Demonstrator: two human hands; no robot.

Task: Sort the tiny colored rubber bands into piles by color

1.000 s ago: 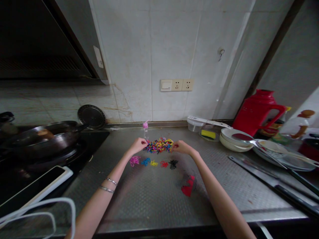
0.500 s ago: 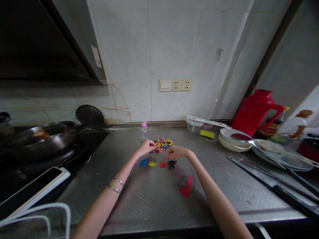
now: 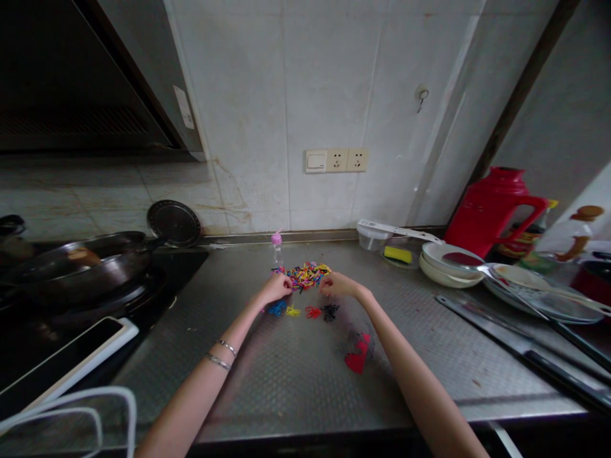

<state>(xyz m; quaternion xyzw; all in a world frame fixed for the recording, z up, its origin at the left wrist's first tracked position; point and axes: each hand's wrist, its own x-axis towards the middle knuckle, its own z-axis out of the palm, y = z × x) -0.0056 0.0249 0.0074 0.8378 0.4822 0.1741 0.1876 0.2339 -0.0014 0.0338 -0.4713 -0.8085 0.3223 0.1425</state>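
A heap of small multicoloured bands (image 3: 305, 276) lies on the metal counter (image 3: 286, 394). My left hand (image 3: 278, 287) is at the heap's left edge, fingers pinched together; what they hold is too small to make out. At the right edge is my right hand (image 3: 334, 285), its fingers curled together, their contents hidden. In front of the heap lie small separate piles: blue (image 3: 277, 308), yellow (image 3: 293, 311), red (image 3: 312, 312) and black (image 3: 330, 312). Behind the left hand stands a small clear bottle with a pink top (image 3: 277, 240).
A pan (image 3: 81, 267) sits on the stove at left, with a phone (image 3: 67, 362) before it. On the right are a sponge (image 3: 398, 255), stacked bowls (image 3: 449, 270), a red thermos (image 3: 491, 213) and a knife (image 3: 482, 327). A red patch (image 3: 358, 356) lies near the right forearm.
My left hand has moved slightly down and left. My right hand has shifted up a little, towards the heap's right edge.
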